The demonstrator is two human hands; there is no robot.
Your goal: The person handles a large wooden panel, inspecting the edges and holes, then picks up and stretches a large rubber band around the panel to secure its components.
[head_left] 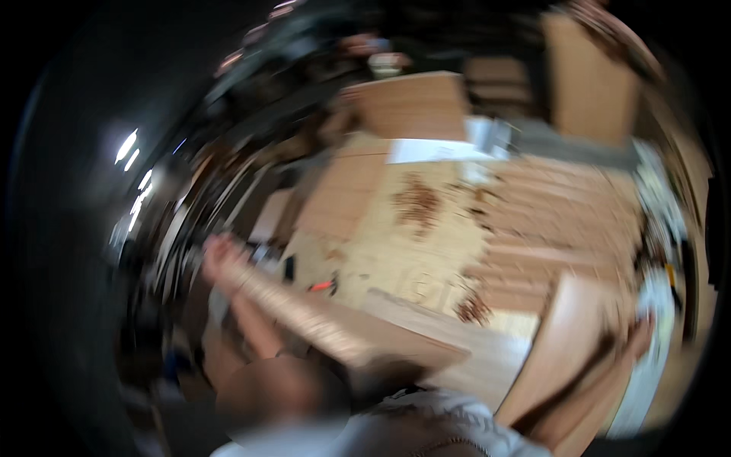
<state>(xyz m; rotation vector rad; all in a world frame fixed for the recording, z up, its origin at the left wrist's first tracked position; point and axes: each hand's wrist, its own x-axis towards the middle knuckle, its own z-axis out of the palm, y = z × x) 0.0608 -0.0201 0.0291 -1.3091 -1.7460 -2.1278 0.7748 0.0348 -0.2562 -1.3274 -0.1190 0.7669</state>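
Motion blur smears much of the picture. My left hand (pixel 221 259) is at the left, its fingers closed around the far end of a long brown wooden board (pixel 388 331). The board slants back toward my body, with a pale, streaked edge along its near side. My right hand (pixel 642 337) is low at the right, beside a light brown panel (pixel 560 343) that stands tilted along my forearm. Its fingers are too smeared to show whether they grip the panel.
A pale worktable (pixel 365 255) bears rows of brown wooden strips (pixel 563 217), small brown pieces (pixel 417 204), white paper sheets (pixel 430 150) and an orange-and-black tool (pixel 324 286). Brown panels (pixel 415 107) stand at the back. A blurred arm (pixel 620 34) reaches a tall board (pixel 590 84).
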